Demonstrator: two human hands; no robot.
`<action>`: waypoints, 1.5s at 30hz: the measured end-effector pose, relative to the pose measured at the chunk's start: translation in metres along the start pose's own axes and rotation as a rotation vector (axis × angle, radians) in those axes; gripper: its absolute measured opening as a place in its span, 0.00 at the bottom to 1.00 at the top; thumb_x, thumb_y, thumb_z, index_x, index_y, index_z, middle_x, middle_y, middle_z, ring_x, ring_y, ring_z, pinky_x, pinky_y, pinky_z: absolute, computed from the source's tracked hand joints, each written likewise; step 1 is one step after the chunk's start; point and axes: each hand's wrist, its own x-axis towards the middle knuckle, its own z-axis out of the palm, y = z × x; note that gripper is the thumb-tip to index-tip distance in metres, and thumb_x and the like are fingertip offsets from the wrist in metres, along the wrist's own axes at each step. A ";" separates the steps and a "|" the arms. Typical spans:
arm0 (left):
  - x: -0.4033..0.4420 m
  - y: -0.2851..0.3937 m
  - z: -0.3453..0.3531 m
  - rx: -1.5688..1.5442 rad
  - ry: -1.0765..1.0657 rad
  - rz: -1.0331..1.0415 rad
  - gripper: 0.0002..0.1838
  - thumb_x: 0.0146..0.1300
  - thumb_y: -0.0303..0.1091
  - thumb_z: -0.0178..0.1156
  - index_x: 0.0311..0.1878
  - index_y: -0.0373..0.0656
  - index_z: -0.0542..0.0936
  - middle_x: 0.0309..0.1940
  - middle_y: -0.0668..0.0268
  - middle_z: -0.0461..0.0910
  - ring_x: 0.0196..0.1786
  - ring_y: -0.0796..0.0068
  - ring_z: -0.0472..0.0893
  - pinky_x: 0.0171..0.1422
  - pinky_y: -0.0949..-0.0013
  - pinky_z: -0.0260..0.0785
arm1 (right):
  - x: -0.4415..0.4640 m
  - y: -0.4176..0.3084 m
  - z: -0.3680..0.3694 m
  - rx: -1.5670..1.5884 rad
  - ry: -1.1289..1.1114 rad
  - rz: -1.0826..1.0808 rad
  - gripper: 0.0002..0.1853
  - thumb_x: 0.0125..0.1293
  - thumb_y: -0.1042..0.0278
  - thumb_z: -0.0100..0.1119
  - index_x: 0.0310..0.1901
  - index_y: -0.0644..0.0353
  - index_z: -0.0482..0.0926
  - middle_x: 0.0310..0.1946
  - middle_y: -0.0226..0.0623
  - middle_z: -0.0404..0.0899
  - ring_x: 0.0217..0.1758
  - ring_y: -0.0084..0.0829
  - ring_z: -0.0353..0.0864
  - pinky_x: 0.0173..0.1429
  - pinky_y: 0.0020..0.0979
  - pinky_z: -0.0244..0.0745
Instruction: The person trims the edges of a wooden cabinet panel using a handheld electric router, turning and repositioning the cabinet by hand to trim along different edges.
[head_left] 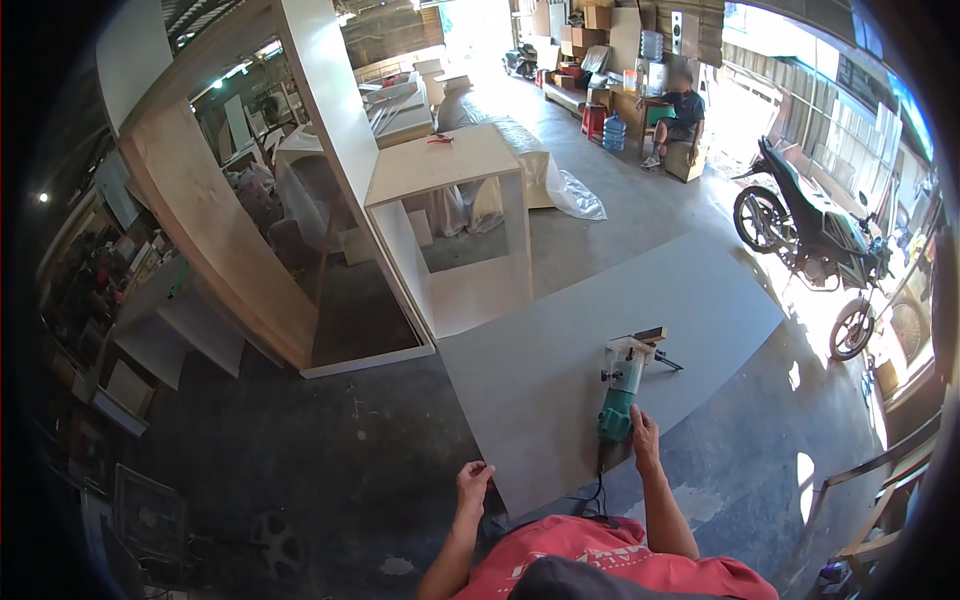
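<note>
A large grey panel (560,370) lies flat in front of me. On its right part rests a green and silver power trimmer (622,390) on its side, with its black cord running down toward the panel's near edge. My right hand (645,440) is at the rear end of the trimmer, its fingers closed against the green body. At the near left edge of the panel is my left hand (475,478), fingers drawn together at the edge; what they pinch is too small to make out.
Left stands a tall wooden cabinet frame (215,210); behind the panel, a box-like cabinet (450,165) carries red-handled pliers (440,139). A motorcycle (815,215) is parked right. A person (682,115) sits at the back near a blue water bottle (614,132).
</note>
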 end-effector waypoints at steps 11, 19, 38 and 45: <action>0.015 -0.013 0.005 -0.080 0.054 0.166 0.12 0.64 0.28 0.72 0.48 0.38 0.81 0.34 0.72 0.83 0.34 0.82 0.80 0.40 0.74 0.74 | -0.019 -0.007 0.001 0.039 0.054 0.079 0.23 0.79 0.46 0.57 0.44 0.63 0.83 0.31 0.24 0.73 0.32 0.19 0.72 0.35 0.27 0.74; 0.053 -0.012 0.011 0.108 0.167 0.321 0.21 0.62 0.30 0.74 0.55 0.33 0.81 0.34 0.69 0.86 0.35 0.79 0.82 0.44 0.72 0.75 | -0.015 0.009 -0.004 -0.033 0.068 0.039 0.25 0.78 0.44 0.58 0.52 0.63 0.84 0.36 0.28 0.77 0.38 0.21 0.75 0.38 0.27 0.78; 0.067 0.025 0.028 0.282 0.285 0.436 0.29 0.66 0.45 0.70 0.62 0.32 0.81 0.47 0.50 0.89 0.50 0.61 0.88 0.55 0.62 0.77 | -0.057 -0.052 0.037 -0.449 0.334 -0.561 0.17 0.79 0.60 0.59 0.60 0.63 0.79 0.46 0.39 0.82 0.47 0.33 0.83 0.47 0.32 0.78; 0.065 0.021 0.031 0.388 0.333 0.490 0.30 0.69 0.48 0.66 0.63 0.30 0.80 0.52 0.44 0.86 0.56 0.49 0.86 0.61 0.57 0.76 | -0.088 -0.051 0.119 -0.450 -0.296 -0.581 0.12 0.75 0.68 0.62 0.56 0.62 0.82 0.45 0.43 0.85 0.47 0.34 0.85 0.50 0.35 0.78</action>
